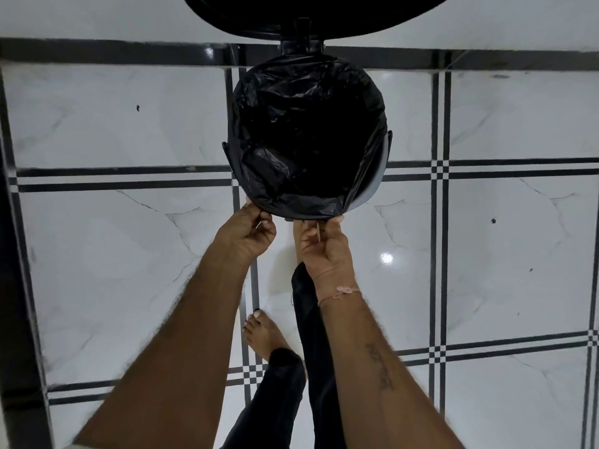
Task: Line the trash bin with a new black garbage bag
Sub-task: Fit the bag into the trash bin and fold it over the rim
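Observation:
A round dark trash bin [378, 176] stands on the floor with its lid [311, 14] swung up at the back. A black garbage bag [308, 134] hangs inside it, and its edge is folded over most of the rim. At the near left of the rim my left hand [249, 233] pinches the bag's edge. My right hand [324, 247] grips the bag's edge at the near side of the rim, fingers curled. The bin's grey wall shows bare at the near right.
The floor is glossy white marble tile [486, 254] with black stripe borders. My bare left foot [264, 335] and black trouser legs are below the bin; the right foot is under my right hand, at the bin's base. A dark strip [13, 319] runs along the left edge.

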